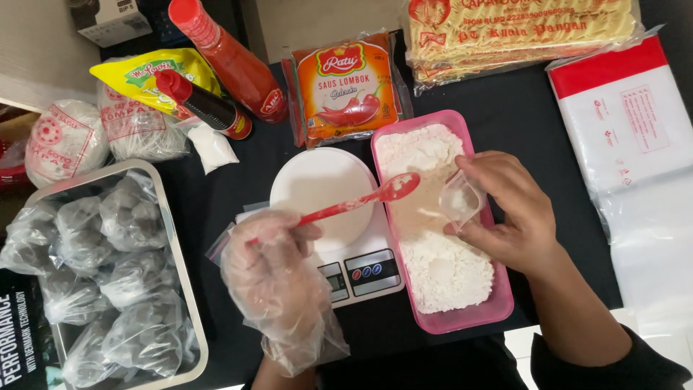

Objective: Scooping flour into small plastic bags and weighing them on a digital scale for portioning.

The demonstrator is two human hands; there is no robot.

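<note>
My left hand (278,278), in a loose clear plastic glove, grips a red spoon (361,202) whose flour-dusted bowl reaches over the left edge of a pink tray (465,321) of white flour. My right hand (516,213), bare, holds a small clear plastic bag (460,201) open over the flour, just right of the spoon's bowl. A white kitchen scale (325,191) with a round platform sits under the spoon's handle, between the two hands.
A metal tray (184,289) of several dark balls in plastic bags lies at left. Behind are two red sauce bottles (234,61), an orange sauce pouch (346,87), noodle packs (520,29), white bagged bundles (68,141) and clear plastic bags (635,159) at right.
</note>
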